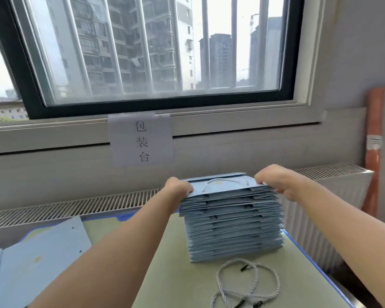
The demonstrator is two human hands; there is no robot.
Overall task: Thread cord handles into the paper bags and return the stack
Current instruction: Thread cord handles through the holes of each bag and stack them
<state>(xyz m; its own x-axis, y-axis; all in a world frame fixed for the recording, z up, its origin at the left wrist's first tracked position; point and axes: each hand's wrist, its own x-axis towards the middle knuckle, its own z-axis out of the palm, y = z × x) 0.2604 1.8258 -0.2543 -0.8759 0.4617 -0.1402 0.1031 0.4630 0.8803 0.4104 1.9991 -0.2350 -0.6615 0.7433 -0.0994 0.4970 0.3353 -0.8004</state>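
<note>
A tall stack of flat, pale-blue paper bags (231, 227) on the green-topped table (165, 252) was gripped at its top bag's ends by the left hand (178, 188) and right hand (276, 181), apparently pinching; light, slippery sheets, best held by stiff edges.

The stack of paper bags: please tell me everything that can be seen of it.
The stack of paper bags is a tall pile of flat-folded, light blue bags that look like thin card. It stands on the pale green table, in front of the window wall. Small dark cord tips show at the layers' edges. The top bag shows a white twisted cord handle in an arc. The left hand and right hand grip its two ends. Loose cords lie just in front.
</note>
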